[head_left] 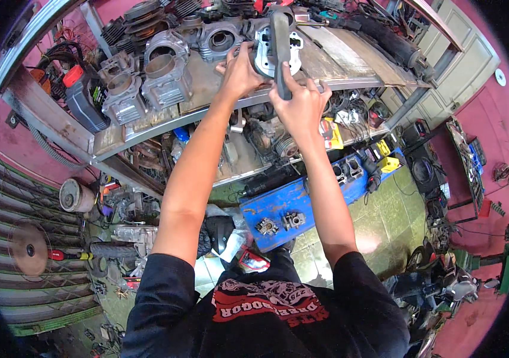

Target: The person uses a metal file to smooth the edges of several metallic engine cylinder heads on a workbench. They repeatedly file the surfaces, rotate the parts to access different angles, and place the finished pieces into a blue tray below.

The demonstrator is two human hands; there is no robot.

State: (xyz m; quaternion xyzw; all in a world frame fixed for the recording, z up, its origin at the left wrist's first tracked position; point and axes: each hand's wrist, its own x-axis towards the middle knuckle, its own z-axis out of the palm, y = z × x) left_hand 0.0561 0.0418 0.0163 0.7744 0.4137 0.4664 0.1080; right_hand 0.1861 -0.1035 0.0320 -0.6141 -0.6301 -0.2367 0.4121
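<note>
At the far edge of the work shelf (pixel 205 94), both my arms are stretched forward. Between my hands is a silver metal engine part (pixel 262 58) with a flat, pale face and several holes, looking like a cylinder head. Across its middle lies a long dark grey bar (pixel 280 42), hiding part of that face. My left hand (pixel 237 76) is closed on the left edge of the silver part. My right hand (pixel 302 101) grips the near end of the bar, one finger laid along it. The exact kind of bar cannot be made out.
Grey engine cylinders (pixel 168 83) stand left on the shelf beside a black bottle (pixel 85 98) with a red cap. Below, a blue table (pixel 266 209) carries small carburetor-like parts (pixel 293 219) and a yellow box (pixel 389 164). A fan (pixel 29 250) is at left.
</note>
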